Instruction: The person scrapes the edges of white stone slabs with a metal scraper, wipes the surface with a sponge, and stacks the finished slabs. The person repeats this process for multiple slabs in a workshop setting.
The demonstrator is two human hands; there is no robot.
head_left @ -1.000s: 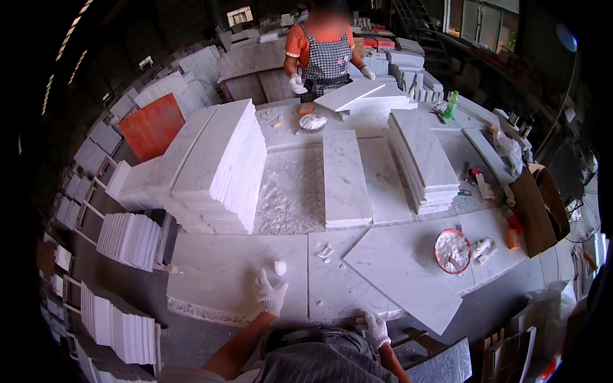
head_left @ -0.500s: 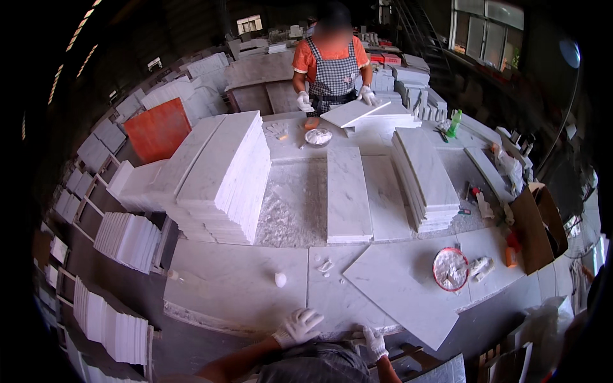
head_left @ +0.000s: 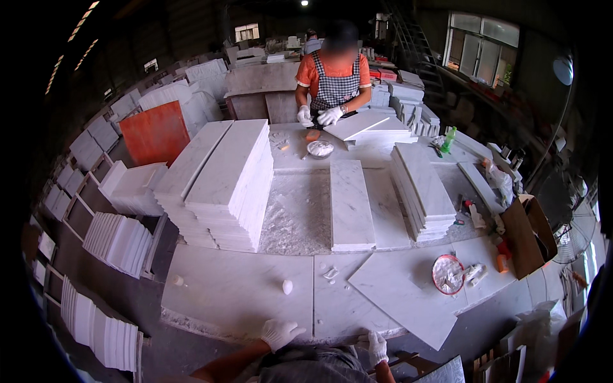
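Observation:
My left hand [head_left: 280, 334], in a white knit glove, rests at the front edge of a white marble slab [head_left: 233, 284]. Its fingers are loosely stretched to the right and hold nothing. Also gloved, my right hand [head_left: 375, 348] lies at the table's front edge, with its fingers apart and nothing seen in them. Near it, an angled marble slab [head_left: 402, 297] juts past the edge. A small white rounded lump [head_left: 287, 286] sits on the left slab. To the right is a red-rimmed bowl [head_left: 448, 275] of white paste.
Tall stacks of marble slabs [head_left: 227, 172] stand left, with another stack [head_left: 424, 191] at the right. A single strip [head_left: 351, 204] lies between them. Across the table, a co-worker [head_left: 333, 83] in a checked apron stands by a tilted slab [head_left: 357, 125]. A cardboard box [head_left: 527, 236] sits right.
My left hand has drawn back toward me and its fingers have come closer together. My right hand has hardly moved. The co-worker's hands have come closer together, and the view has shifted slightly.

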